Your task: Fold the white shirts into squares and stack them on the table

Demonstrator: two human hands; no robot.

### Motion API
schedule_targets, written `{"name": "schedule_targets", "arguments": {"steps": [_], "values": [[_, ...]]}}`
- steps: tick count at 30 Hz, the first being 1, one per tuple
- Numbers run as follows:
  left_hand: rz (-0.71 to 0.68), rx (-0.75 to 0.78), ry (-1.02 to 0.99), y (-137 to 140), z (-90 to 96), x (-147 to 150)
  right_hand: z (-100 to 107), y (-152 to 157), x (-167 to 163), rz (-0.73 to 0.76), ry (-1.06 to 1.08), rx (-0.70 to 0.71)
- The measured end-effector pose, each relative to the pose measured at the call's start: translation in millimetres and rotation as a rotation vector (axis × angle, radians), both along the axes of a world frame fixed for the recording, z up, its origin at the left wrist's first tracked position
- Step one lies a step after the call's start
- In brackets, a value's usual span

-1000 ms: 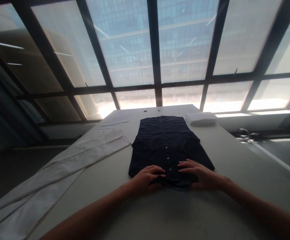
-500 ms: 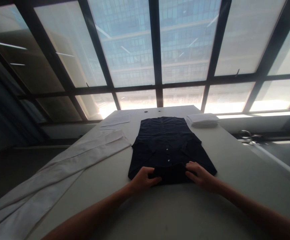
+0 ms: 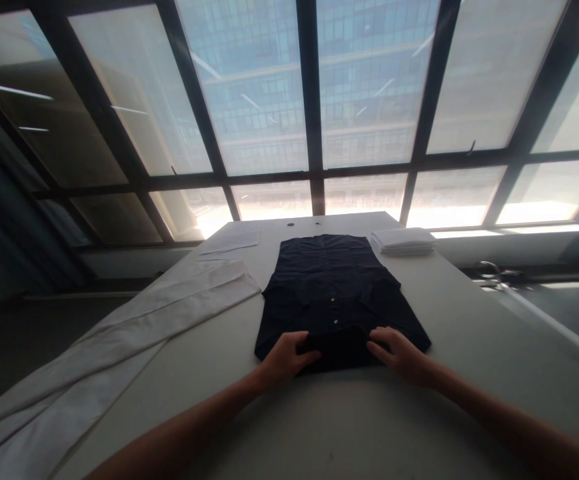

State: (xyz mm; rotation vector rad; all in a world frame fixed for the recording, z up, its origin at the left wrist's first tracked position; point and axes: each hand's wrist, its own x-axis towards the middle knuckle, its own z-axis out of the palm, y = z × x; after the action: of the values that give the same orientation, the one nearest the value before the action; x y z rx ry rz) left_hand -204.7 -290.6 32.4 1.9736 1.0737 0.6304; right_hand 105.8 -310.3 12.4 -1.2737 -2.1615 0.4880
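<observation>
A dark navy shirt with small buttons down its middle lies flat on the white table. Its near end is the collar, which looks black in the shade. My left hand pinches the left side of this collar between thumb and fingers. On the opposite side, my right hand grips the collar the same way. The cloth between both hands is slightly raised. The fingertips are partly hidden by the dark fabric.
Long white trousers stretch along the table's left side. Paper sheets lie at the far left, and a folded white cloth stack sits at the far right. Large windows rise behind. A metal stand is beyond the right edge.
Hardly anything differs. Both hands keep their hold on the collar, and the right hand has shifted very slightly left and down.
</observation>
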Motion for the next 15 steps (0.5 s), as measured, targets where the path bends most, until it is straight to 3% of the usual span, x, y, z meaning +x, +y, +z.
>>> {"name": "schedule_targets", "arguments": {"steps": [5, 11, 15], "values": [[0.051, 0.108, 0.101, -2.1, -1.7, 5.1, -0.1, 0.7, -2.5, -0.069, -0.100, 0.013], [0.181, 0.377, 0.274, 3.9, -12.4, 5.4, 12.1, -4.7, -6.6, -0.142, -0.167, -0.002], [0.127, 0.407, 0.306, 4.8, -11.8, 3.8, 11.3, -3.9, -6.5, -0.148, -0.199, -0.015]]}}
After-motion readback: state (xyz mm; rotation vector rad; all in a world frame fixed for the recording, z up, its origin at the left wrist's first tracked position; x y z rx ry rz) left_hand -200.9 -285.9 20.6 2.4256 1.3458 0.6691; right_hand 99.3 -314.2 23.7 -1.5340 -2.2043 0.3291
